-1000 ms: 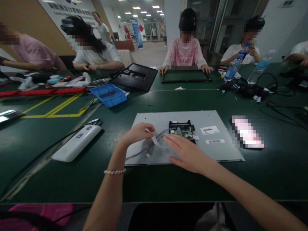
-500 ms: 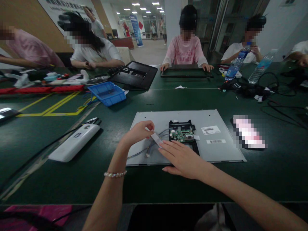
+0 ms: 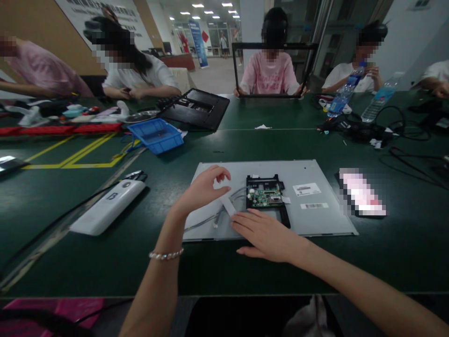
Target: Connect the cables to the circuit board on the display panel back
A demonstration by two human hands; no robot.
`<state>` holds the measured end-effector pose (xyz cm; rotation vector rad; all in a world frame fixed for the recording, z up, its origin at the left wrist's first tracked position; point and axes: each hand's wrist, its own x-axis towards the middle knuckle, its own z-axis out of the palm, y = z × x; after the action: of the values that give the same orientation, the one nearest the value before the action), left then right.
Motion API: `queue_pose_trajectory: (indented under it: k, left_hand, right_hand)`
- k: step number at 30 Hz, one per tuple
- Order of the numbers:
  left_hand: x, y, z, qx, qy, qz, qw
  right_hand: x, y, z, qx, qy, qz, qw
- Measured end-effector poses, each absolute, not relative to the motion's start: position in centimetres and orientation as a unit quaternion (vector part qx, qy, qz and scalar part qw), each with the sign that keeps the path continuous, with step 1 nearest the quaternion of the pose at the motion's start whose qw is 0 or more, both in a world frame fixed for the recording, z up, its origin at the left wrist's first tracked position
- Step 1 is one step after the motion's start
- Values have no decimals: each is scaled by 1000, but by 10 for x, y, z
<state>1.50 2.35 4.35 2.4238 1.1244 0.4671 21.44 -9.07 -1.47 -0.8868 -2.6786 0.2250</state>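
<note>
A grey metal panel (image 3: 329, 220), like the back of a screen, lies flat before me. Fixed on it is a black bracket (image 3: 285, 217) with a green circuit board (image 3: 261, 197); grey cables (image 3: 201, 222) run from there to the left. A strip of whitish tape (image 3: 228, 206) crosses the cables. My right hand (image 3: 264, 234) lies flat, fingers stretched, its fingertips at the tape's lower end. Just above the tape's upper end is my left hand (image 3: 207, 188), thumb and curled fingers apart with nothing between them.
A white power bank (image 3: 108, 208) with a cable lies left, a phone (image 3: 363, 192) right. Farther off are a blue bin (image 3: 156, 135), a black plastic housing (image 3: 196, 108) and water bottles (image 3: 379, 99). Across the table, a person holds up a black frame (image 3: 275, 46).
My left thumb and fingers have opened and let go of the tape's upper end. My right hand has barely moved. The person opposite has raised the black frame upright.
</note>
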Motion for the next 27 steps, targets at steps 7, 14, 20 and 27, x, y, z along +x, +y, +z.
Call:
queue_pose_trajectory:
  k: [7,14,20,27]
  left_hand:
    - [18,20,33,886,352,0,301]
    - [13,27,19,866,394,-44,306]
    - [12,29,17,871,397,-50,285]
    - [16,25,24,894,379,-50,236]
  right_hand:
    - [214,-92,-14,-311,-935,77,151]
    - [214,-95,-9,-303,-939,79,145]
    - [215,-96,-6,-301,-938,84,147]
    - [250,-82,10,-353,-901,105,228]
